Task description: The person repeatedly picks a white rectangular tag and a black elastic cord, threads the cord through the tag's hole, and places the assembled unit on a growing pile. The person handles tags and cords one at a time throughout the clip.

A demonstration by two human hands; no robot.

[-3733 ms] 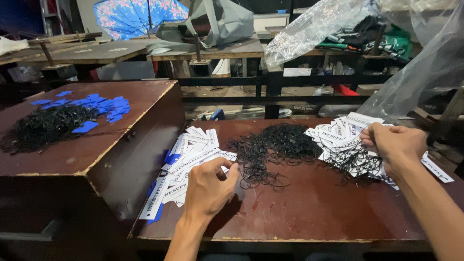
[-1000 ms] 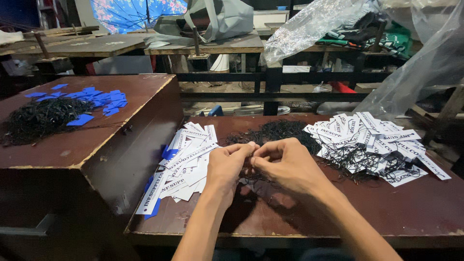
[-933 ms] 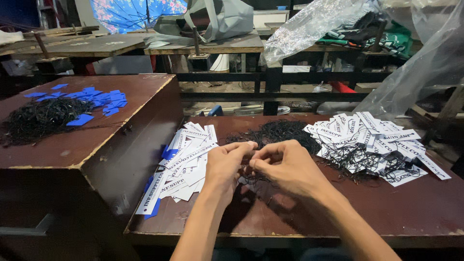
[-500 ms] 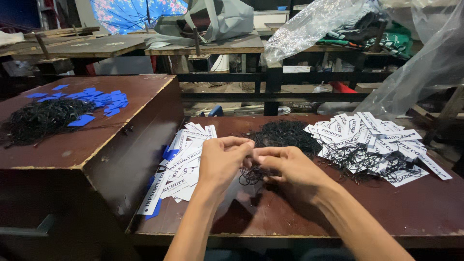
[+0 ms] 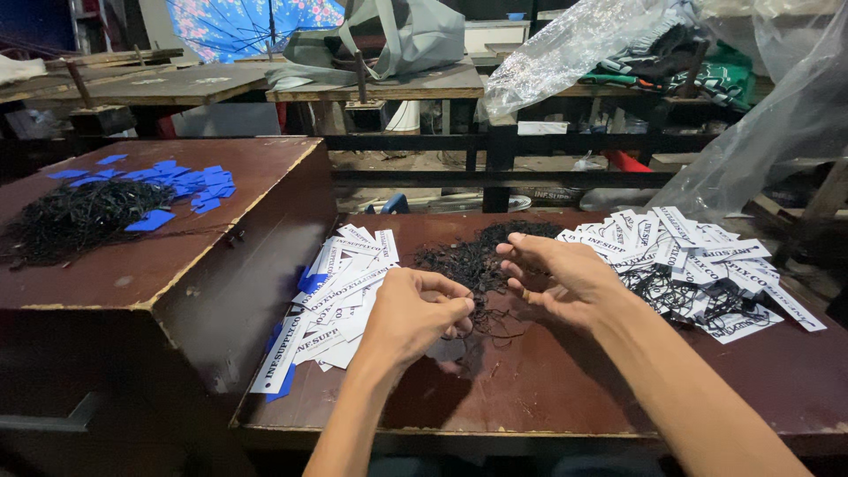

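My left hand [image 5: 415, 314] pinches a thin black string [image 5: 488, 320] between thumb and fingers, just below a loose pile of black strings [image 5: 473, 256] in the middle of the brown table [image 5: 565, 389]. My right hand [image 5: 565, 278] hovers over the pile's right edge, fingers spread, touching strands. A stack of white printed paper tags [image 5: 340, 296] lies left of my left hand. Another heap of white tags with strings attached [image 5: 698, 265] lies right of my right hand.
A raised brown box-like table [image 5: 168, 256] at left carries black strings [image 5: 75, 216] and blue tags [image 5: 181, 181]. Behind stand wooden benches [image 5: 397, 88], a grey bag [image 5: 397, 35], clear plastic bags [image 5: 574, 49] and a blue umbrella [image 5: 238, 22].
My right hand came from the tag heap at right to meet my left hand at the string pile. Both hands worked together, then drew apart, a string stretched from my left fingers.
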